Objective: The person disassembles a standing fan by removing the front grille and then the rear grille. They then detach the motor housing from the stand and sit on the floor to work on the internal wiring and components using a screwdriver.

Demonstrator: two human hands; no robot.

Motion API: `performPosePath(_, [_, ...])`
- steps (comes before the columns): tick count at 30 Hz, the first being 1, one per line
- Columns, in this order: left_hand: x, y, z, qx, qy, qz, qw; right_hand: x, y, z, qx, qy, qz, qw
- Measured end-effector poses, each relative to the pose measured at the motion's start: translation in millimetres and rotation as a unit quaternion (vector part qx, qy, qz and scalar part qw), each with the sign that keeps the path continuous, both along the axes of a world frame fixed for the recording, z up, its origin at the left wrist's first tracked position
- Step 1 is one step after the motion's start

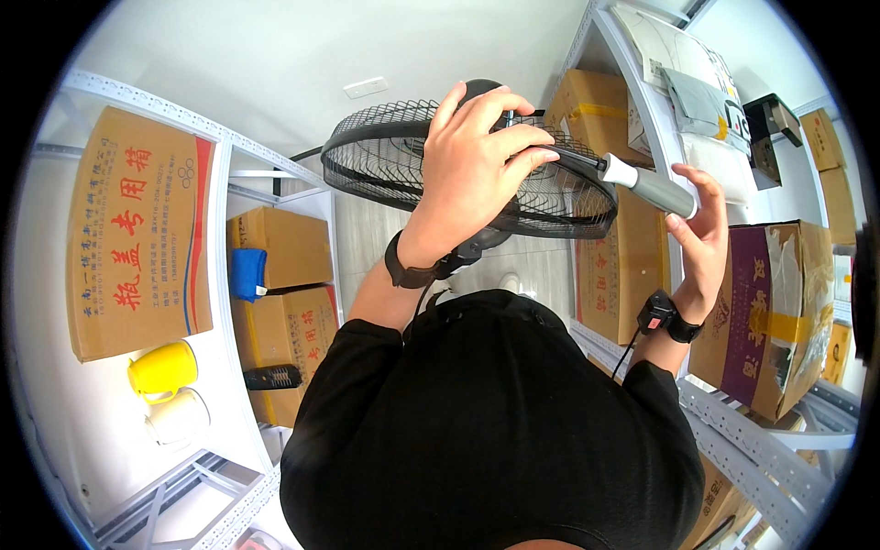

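A black fan with a wire cage hangs tilted in the upper middle, its dark housing partly behind my fingers. My left hand grips it from above, fingers bent over the cage and housing. At the fan's right side my right hand holds a screwdriver-like tool with a grey and white handle between thumb and fingers. The tool's dark shaft points left toward the cage near my left fingertips; whether its tip touches a screw is hidden.
Metal shelves on both sides hold cardboard boxes, a yellow mug, a cream mug, a blue cloth, a black brush and packaged pillows. A white wall with a socket stands behind the fan.
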State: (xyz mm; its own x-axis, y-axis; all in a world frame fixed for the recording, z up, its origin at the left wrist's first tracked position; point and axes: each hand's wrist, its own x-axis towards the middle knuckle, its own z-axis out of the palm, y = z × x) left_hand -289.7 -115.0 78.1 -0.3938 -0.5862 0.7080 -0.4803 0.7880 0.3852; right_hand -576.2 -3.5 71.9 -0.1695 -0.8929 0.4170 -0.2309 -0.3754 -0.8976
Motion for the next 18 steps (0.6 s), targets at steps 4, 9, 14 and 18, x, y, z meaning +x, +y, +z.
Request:
performPosePath(4, [-4.8,2.7,8.0,0.011,0.015,-0.006,1.0,-19.1,7.2,-5.2,0.111,0.009,-0.025,0.994])
performPosePath(9, [-2.3,-0.7,2.7,0.0,0.006,0.002,1.0,-0.3,5.0,-2.0,0.177,-0.027,-0.086,0.98])
performPosePath(14, [0.2,-4.4,1.3,0.007,0.015,0.0,1.0,-7.1,0.4,-12.7,0.06,0.022,-0.024,0.998])
performPosePath(18, [-1.8,-2.7,4.3,0.005,0.021,-0.012,1.0,-18.3,7.6,0.4,0.19,0.006,-0.022,0.982])
